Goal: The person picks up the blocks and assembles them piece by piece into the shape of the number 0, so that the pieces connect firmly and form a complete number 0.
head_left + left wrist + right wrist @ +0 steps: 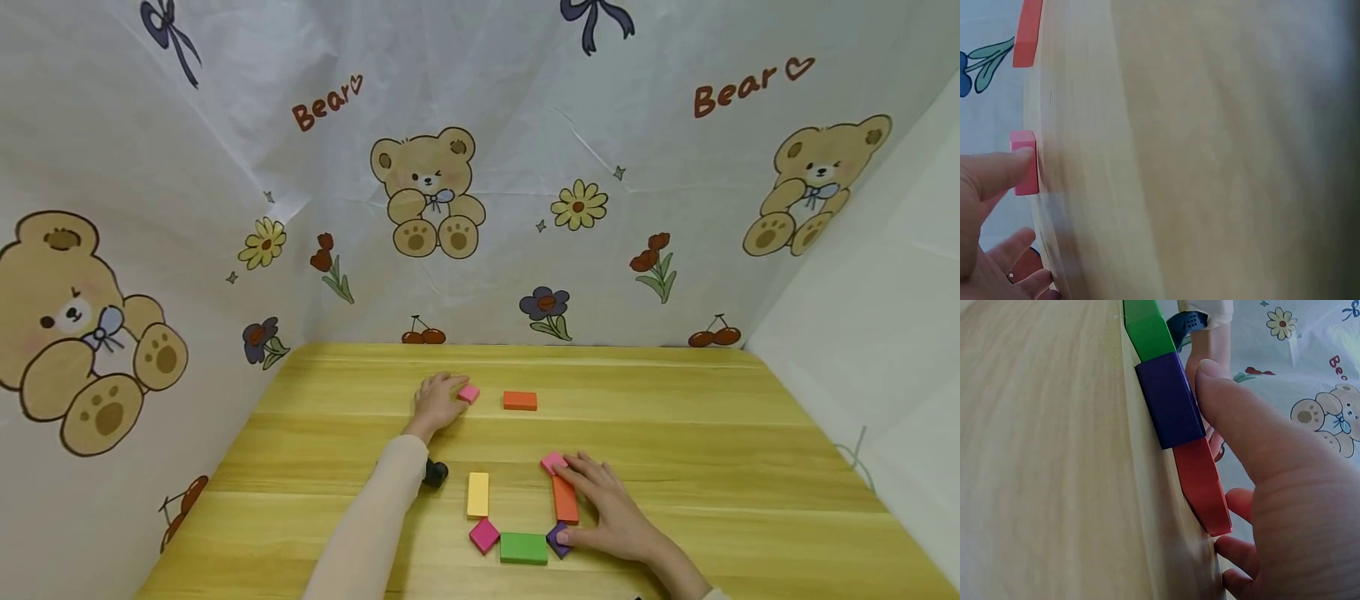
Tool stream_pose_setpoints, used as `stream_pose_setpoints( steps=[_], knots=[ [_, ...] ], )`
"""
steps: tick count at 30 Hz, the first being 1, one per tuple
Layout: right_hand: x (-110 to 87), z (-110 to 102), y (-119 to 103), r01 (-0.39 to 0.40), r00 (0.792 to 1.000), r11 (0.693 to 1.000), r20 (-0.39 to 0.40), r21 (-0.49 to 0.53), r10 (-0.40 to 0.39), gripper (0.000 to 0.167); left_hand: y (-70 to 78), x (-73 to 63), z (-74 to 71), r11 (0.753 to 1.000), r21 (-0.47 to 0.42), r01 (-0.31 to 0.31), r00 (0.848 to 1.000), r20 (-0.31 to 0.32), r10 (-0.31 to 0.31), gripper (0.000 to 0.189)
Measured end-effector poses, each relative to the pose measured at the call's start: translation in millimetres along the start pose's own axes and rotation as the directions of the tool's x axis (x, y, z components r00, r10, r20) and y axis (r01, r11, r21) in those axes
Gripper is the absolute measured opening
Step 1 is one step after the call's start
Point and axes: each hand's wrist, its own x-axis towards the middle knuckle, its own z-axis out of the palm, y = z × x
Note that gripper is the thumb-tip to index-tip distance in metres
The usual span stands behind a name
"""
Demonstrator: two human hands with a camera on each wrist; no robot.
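Note:
At the back of the table my left hand (pixel 438 402) pinches a small pink block (pixel 468 393) between thumb and index finger. The left wrist view shows the thumb on that pink block's (pixel 1025 162) face. My right hand (pixel 611 508) spans a line of blocks, its fingers spread. Its thumb touches the purple block (pixel 1171 403), while the index fingertip reaches the junction of a red block (pixel 566 500) and a second pink block (pixel 553 462). Beside the purple one lies a green block (pixel 523 548), then a magenta block (pixel 483 536) and a yellow block (pixel 477 495).
An orange-red block (pixel 520 401) lies at the back, right of the left hand. A black rounded object (pixel 435 473) shows beside the left forearm. White bear-print sheeting (pixel 510 275) stands behind the wooden table (pixel 712 433) and along its left side.

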Motion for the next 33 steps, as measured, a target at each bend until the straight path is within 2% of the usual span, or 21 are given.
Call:
stream_pose_setpoints(
  steps=[8,13,19,23,28,33],
  knots=[
    [-0.6,-0.1,1.3,0.027,1.000,1.000,-0.008,-0.010,-0.027,0.085,-4.4,0.9,2.1,0.999,0.013,-0.033,0.998,-0.047,0.034,0.036],
    [-0.2,-0.3,2.1,0.032,0.999,0.999,-0.010,-0.021,-0.033,0.085,-8.6,1.5,3.2,0.999,0.003,-0.049,0.997,-0.055,0.049,0.032],
    [-0.6,0.5,1.1,0.018,1.000,1.000,-0.007,-0.011,-0.018,0.085,-8.7,-2.3,0.1,0.995,-0.074,-0.063,0.996,-0.060,0.059,0.030],
    [-0.6,0.6,1.0,0.015,1.000,1.000,-0.004,-0.011,-0.015,0.085,-7.6,-7.0,-5.1,0.987,-0.138,-0.082,0.996,-0.028,0.079,0.029],
    [-0.8,-0.5,1.0,0.034,0.999,0.999,-0.012,-0.014,-0.034,0.086,-4.8,-14.8,-11.9,0.974,-0.206,-0.096,0.993,0.050,0.108,0.028],
    [-1.0,-0.8,0.9,0.049,0.999,0.999,-0.016,-0.017,-0.049,0.086,-0.3,-26.1,-15.3,0.964,-0.233,-0.125,0.978,0.136,0.160,0.027]
  ],
)
